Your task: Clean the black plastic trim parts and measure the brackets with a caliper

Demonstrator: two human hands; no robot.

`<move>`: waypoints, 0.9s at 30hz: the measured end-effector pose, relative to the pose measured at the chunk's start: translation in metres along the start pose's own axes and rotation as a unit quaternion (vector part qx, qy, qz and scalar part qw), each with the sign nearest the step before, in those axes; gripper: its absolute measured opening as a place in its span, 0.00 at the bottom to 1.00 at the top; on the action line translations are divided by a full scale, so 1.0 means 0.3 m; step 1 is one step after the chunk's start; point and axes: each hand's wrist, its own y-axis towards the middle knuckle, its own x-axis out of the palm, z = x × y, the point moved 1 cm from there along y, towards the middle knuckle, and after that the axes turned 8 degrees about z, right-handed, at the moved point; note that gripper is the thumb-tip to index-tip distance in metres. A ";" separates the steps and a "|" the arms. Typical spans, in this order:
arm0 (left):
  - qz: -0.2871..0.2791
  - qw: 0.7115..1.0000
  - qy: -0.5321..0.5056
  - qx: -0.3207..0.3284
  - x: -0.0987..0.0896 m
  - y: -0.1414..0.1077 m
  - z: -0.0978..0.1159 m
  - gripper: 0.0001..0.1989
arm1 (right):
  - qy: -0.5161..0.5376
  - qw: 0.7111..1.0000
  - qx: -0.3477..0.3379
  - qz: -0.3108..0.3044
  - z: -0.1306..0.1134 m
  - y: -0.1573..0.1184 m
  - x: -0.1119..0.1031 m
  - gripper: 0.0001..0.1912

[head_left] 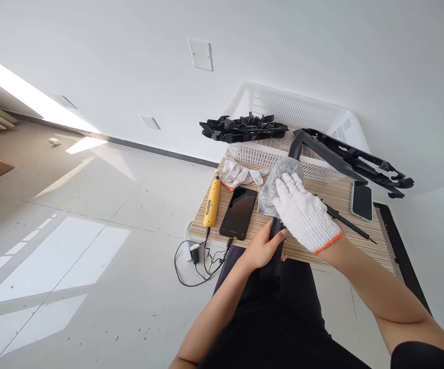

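Observation:
A long black plastic part (295,149) runs away from my lap over the small table, its far end by the white basket. My bare left hand (263,247) is wrapped around its near end, thumb on top. A grey fluffy cloth (270,190) is draped over the middle of the part. My right hand (297,207), in a white knit glove with an orange cuff, presses the cloth onto the part with its fingers curved over it. The part's surface under the cloth is hidden.
A white plastic basket (344,120) carries black plastic parts (245,128) and more black trim pieces (360,161). On the wood-patterned table (196,225) lie a yellow rotary tool (211,204), a black phone (239,212), a white glove (237,174), a black thin tool (350,224) and another phone (362,201).

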 end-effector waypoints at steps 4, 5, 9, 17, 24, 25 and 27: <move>0.015 1.000 0.017 -0.022 0.004 0.005 -0.005 0.18 | 0.013 0.999 0.031 0.039 0.039 0.074 0.025 0.30; 0.021 0.999 0.021 -0.026 0.006 0.005 -0.009 0.18 | 0.022 0.998 0.034 0.053 0.049 0.095 0.031 0.30; 0.042 0.998 0.024 -0.045 0.012 0.004 -0.024 0.21 | 0.065 0.992 0.072 0.080 0.086 0.186 0.040 0.29; 0.051 0.997 0.043 -0.024 0.026 -0.003 -0.026 0.21 | 0.151 0.972 0.169 0.061 0.236 0.388 0.000 0.32; 0.050 0.996 0.069 -0.016 0.026 -0.007 -0.033 0.22 | 0.173 0.961 0.207 0.060 0.251 0.447 0.055 0.34; 0.052 0.996 0.073 -0.014 0.025 -0.007 -0.033 0.22 | 0.164 0.962 0.200 0.087 0.230 0.443 0.074 0.35; 0.053 0.995 0.082 -0.014 0.023 -0.007 -0.029 0.22 | 0.152 0.962 0.174 0.144 0.188 0.427 0.108 0.37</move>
